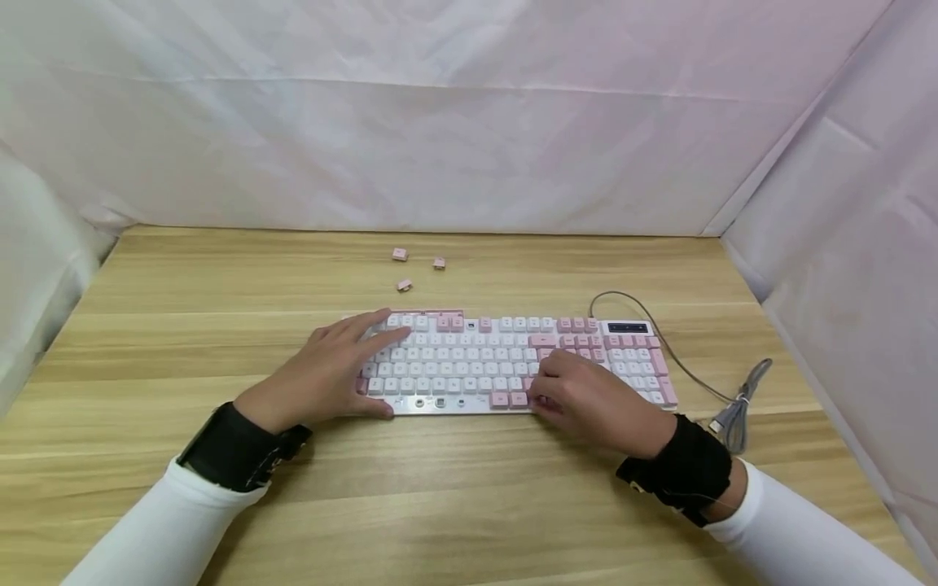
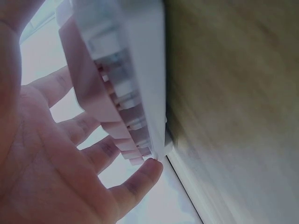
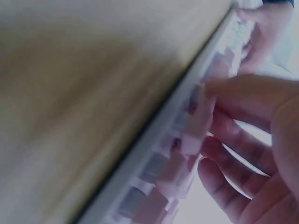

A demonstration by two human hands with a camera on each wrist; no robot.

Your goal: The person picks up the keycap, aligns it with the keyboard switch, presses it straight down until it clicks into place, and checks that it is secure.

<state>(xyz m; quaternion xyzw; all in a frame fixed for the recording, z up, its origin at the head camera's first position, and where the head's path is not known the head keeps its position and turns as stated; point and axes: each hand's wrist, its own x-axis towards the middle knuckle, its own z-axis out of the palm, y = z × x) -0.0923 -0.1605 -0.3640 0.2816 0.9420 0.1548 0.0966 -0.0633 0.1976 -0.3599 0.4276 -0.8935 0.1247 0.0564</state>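
Note:
A white and pink keyboard (image 1: 469, 358) lies on the table, its front row partly stripped so that bare key switches (image 1: 440, 403) show. My left hand (image 1: 330, 366) spreads over its left end, thumb along the front edge and fingers reaching towards the back edge. Near the front right of the letter block, my right hand (image 1: 579, 399) has its fingers curled down. In the right wrist view its thumb and fingers pinch a pink keycap (image 3: 198, 121) on the keyboard; in the head view that keycap is mostly hidden.
Behind the keyboard lie three loose pink keycaps (image 1: 399, 255). A grey cable (image 1: 677, 362) leaves the keyboard's back edge and ends in a tied bundle (image 1: 742, 415) on the right. White cloth (image 1: 440, 155) hangs along the table's back and sides.

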